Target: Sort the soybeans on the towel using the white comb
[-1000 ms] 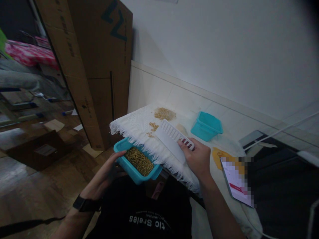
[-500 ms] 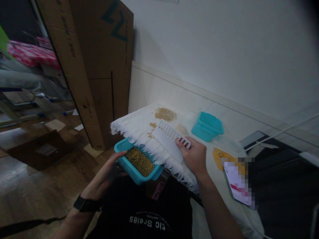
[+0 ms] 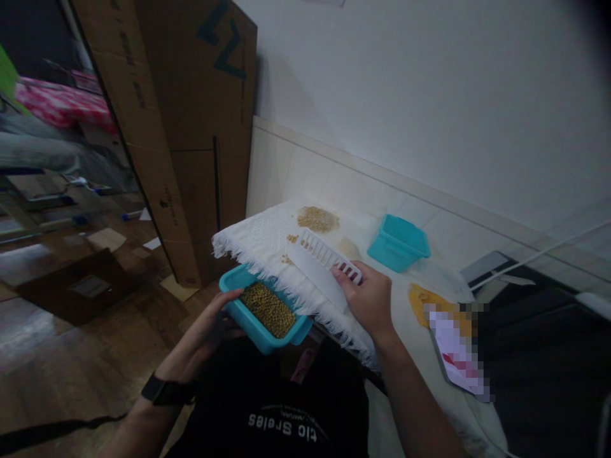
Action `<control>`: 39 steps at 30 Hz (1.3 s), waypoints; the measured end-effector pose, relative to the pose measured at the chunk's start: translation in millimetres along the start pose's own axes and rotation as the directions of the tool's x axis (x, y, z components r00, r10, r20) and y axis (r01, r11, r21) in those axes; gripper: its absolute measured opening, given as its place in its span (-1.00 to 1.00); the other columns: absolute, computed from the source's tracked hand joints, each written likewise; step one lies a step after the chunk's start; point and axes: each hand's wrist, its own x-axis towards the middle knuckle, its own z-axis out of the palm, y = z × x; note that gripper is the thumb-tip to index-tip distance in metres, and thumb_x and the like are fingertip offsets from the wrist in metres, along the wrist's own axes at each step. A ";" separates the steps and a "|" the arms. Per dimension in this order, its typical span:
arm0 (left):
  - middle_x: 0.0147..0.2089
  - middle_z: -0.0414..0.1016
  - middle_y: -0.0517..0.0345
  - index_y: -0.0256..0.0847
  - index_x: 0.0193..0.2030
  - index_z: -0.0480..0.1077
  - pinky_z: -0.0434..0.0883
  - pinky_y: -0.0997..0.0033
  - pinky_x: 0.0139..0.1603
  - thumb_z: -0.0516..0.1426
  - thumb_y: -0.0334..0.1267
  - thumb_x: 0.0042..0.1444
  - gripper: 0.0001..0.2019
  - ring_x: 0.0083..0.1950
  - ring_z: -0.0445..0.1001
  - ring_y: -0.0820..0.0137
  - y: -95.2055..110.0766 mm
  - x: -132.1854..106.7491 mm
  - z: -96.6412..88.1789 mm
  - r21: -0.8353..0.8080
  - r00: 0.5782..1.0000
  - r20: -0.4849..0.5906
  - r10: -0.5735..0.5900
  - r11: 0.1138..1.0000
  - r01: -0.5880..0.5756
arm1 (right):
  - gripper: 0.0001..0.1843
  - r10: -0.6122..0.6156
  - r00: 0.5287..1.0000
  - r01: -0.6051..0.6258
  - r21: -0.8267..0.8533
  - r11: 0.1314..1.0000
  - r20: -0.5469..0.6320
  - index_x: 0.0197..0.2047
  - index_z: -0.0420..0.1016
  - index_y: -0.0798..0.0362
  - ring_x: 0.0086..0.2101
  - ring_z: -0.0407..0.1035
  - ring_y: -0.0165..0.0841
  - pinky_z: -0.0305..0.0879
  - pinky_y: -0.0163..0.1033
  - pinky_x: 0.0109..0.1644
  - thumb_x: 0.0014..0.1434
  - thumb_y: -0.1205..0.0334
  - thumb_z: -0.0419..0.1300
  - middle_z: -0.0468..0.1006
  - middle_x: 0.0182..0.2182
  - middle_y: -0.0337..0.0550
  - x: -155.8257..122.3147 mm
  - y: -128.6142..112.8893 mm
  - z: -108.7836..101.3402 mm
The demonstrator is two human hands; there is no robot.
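My left hand [image 3: 214, 323] grips a teal plastic box [image 3: 261, 340] by its left end, thumb over the rim. Greenish-yellow beans [image 3: 270, 310] lie inside it. The box is held against the fringed edge of a white cloth [image 3: 252, 236] on the table. In my right hand [image 3: 370, 298] is a flat white plastic scraper [image 3: 315, 270] with a row of slots, tilted low over the cloth. Several pale beans [image 3: 292, 239] lie by the scraper's far end, partly hidden by it. Beyond them is a pile of pale grains [image 3: 317, 219].
A second teal box [image 3: 398, 247] stands on the table's right side. Nearer are a yellow packet [image 3: 419, 304] and a partly pixelated flat item [image 3: 456, 359]. A tall cardboard box [image 3: 200, 114] rises at the table's left, with a white wall [image 3: 420, 89] behind.
My right hand and the scraper have shifted slightly left and toward me, over the cloth. My left hand and the box of beans stay in place.
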 end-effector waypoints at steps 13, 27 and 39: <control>-0.24 0.65 0.11 -0.09 0.02 0.54 0.66 0.15 -0.26 0.54 0.01 -0.11 -0.42 -0.26 0.65 0.16 -0.9 0.9 0.0 0.004 1.000 -0.027 -0.014 1.000 0.014 | -0.70 -0.021 1.000 0.021 0.016 1.000 0.021 -0.40 0.66 0.05 -0.55 0.38 -0.34 0.25 -0.28 -0.41 0.20 0.02 0.26 0.57 -0.58 -0.21 -0.8 -5.0 5.1; -0.20 0.66 0.05 -0.09 0.09 0.52 0.62 0.20 -0.30 0.55 -0.01 -0.15 -0.34 -0.27 0.64 0.16 0.4 3.8 -1.2 0.005 0.998 -0.055 -0.033 0.999 0.033 | -0.68 -0.006 0.999 0.004 0.054 0.999 0.039 -0.40 0.67 0.07 -0.55 0.38 -0.34 0.23 -0.30 -0.43 0.18 0.01 0.26 0.58 -0.58 -0.19 -4.4 -13.4 6.5; -0.12 0.67 -0.01 -0.10 0.11 0.51 0.67 0.11 -0.26 0.57 0.02 -0.20 -0.28 -0.23 0.67 0.14 3.0 3.3 -1.2 0.010 0.998 -0.063 -0.027 1.000 0.028 | -0.68 -0.014 0.999 0.012 0.048 0.999 0.032 -0.40 0.68 0.07 -0.56 0.43 -0.34 0.26 -0.31 -0.44 0.20 0.00 0.28 0.59 -0.58 -0.19 -10.3 -12.0 3.3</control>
